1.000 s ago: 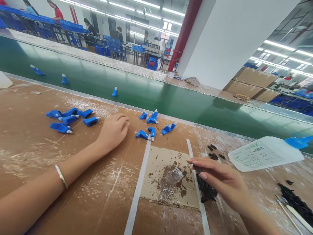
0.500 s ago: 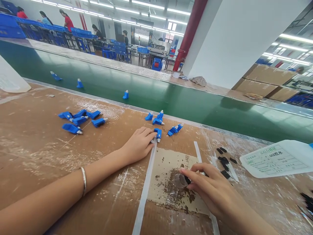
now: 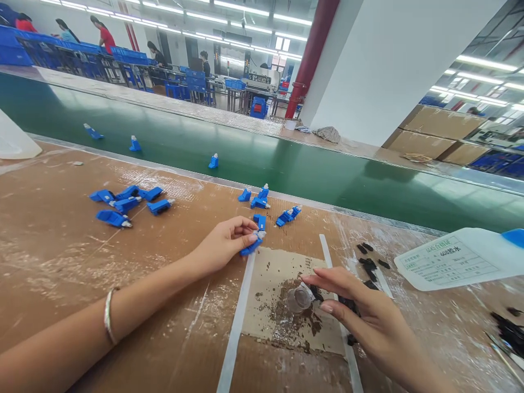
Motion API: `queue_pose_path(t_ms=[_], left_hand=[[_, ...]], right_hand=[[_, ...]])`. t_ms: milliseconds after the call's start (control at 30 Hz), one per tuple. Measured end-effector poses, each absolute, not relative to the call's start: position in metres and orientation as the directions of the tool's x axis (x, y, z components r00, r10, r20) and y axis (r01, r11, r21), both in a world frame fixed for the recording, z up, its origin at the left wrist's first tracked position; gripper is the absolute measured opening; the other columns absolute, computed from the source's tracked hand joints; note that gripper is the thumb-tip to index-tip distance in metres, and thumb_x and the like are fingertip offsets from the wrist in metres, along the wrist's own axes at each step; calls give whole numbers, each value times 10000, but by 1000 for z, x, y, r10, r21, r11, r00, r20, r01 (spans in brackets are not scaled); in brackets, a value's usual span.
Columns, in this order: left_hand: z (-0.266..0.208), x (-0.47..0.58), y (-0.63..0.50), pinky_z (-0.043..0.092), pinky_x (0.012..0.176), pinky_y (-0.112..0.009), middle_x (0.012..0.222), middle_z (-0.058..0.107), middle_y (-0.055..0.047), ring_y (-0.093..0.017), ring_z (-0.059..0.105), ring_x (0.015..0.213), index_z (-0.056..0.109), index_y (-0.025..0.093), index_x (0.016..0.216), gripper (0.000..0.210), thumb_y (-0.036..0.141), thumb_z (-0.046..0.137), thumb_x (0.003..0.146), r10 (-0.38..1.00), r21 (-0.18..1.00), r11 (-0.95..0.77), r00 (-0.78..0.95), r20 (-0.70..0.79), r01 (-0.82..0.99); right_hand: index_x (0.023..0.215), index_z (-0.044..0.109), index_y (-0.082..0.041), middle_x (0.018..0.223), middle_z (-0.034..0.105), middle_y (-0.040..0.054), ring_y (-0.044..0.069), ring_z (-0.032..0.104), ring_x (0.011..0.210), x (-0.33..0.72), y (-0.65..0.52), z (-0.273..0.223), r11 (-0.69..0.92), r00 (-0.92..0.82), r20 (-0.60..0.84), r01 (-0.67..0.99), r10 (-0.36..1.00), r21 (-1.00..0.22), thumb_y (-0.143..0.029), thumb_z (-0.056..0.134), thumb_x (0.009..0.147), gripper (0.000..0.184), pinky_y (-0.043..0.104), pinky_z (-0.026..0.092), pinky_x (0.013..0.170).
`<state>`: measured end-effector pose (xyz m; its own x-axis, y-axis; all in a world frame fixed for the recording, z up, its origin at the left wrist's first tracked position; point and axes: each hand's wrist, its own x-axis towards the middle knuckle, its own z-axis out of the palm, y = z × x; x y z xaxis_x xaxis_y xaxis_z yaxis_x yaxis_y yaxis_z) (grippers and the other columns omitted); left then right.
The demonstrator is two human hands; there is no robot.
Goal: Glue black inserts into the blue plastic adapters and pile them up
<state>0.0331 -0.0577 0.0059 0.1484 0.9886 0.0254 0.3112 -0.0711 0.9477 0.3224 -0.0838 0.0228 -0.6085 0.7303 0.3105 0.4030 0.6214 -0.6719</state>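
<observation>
My left hand (image 3: 231,240) pinches a small blue plastic piece with a whitish tip (image 3: 250,247) at the upper left corner of a stained beige sheet (image 3: 276,262). Right behind it lies another blue piece (image 3: 259,221). Over the sheet, my right hand (image 3: 356,308) has its thumb and fingers apart, beside a small clear cup (image 3: 298,300). A small black piece (image 3: 316,293) shows between those fingertips, against the cup's right side; no firm grip on it is visible. More black pieces lie partly hidden behind this hand.
Several blue pieces (image 3: 126,203) lie at left, more by the green conveyor belt (image 3: 180,153), and a few stand on it. A white bottle (image 3: 454,259) lies at right near loose black pieces (image 3: 368,267). Another white container (image 3: 14,139) is at far left. People sit beyond.
My left hand has picked up a blue piece and drawn it slightly toward me. My right hand's thumb and fingers have spread away from the black piece by the cup.
</observation>
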Motion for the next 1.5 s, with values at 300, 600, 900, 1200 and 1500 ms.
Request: queue_pose_path(t_ms=[300, 600, 900, 1200, 1500], left_hand=[[21, 83, -111, 499, 796, -283, 904, 745, -80, -174, 681, 879, 697, 131, 984, 375, 338, 839, 705, 863, 694, 503, 344, -370, -515], [16, 93, -123, 414, 975, -321, 961, 750, -72, -175, 635, 927, 774, 173, 991, 331, 399, 795, 750, 862, 707, 480, 430, -269, -519], [14, 98, -132, 533, 864, -298, 897, 712, -63, -147, 659, 835, 770, 145, 925, 270, 327, 829, 734, 838, 601, 541, 440, -324, -588], [14, 101, -135, 533, 915, -344, 1000, 697, -123, -177, 661, 904, 745, 105, 1004, 251, 279, 745, 823, 833, 561, 547, 472, -288, -622], [9, 96, -129, 448, 639, -247, 852, 659, -92, -137, 579, 708, 680, 105, 1014, 273, 311, 697, 835, 831, 508, 556, 434, -348, -658]], right_hand=[[1224, 646, -400, 1125, 777, 7, 181, 728, 1044, 321, -87, 17, 231, -428, 149, 145, 891, -962, -364, 689, 909, 320, 261, 611, 823], [1269, 600, -437, 1092, 786, -35, 173, 726, 1040, 309, -94, 19, 478, -428, 352, 235, 833, -846, -381, 647, 940, 337, 305, 601, 892], [1410, 486, -334, 1188, 713, 10, 139, 587, 1144, 303, -101, 12, 732, -581, 515, 223, 630, -644, -168, 559, 980, 466, 257, 558, 965], [1321, 577, -336, 1102, 723, 51, 181, 684, 1044, 297, -99, 16, 732, -589, 477, 325, 652, -598, -325, 579, 982, 340, 263, 613, 830], [1231, 644, -383, 1189, 730, 8, 208, 664, 1073, 319, -92, 24, 545, -317, 448, 383, 836, -746, -380, 595, 964, 272, 379, 548, 928]])
